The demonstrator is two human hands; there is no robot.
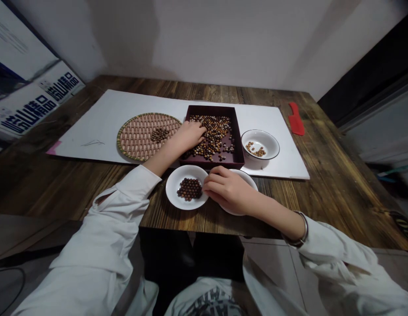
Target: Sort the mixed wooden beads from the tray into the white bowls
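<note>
Maroon tray [212, 110]: on the white board [92, 131], holding a loose heap of mixed beads [214, 134] in tan, brown and dark shades, thinning toward the near corner.

Left hand [189, 136]: over the tray's left wall, fingers slightly spread and lying on the beads. The palm hides part of the heap, and whether the fingertips pinch a bead cannot be told.

Right hand [227, 189]: just in front of the tray, fingers curled and pressed together over the rim of a second white dish [247, 177]. Most of that dish is hidden, so its contents cannot be seen, and whether the hand grips it cannot be told.

White dish [173, 184]: in front of the tray, touching distance from the right hand's fingertips, with a mound of dark brown beads [189, 189].

Woven round tray [134, 145]: left of the maroon tray, with a small cluster of brown beads [159, 134].

Enamel bowl [260, 139]: right of the maroon tray, with a few light brown beads [255, 150].

Wooden surface [338, 184]: under the board, with a red plastic piece [296, 118] far right of the tray; its exact kind is hard to make out.

Wrist: a metal bangle [301, 229] on the right, partly under a white sleeve [335, 250].
</note>
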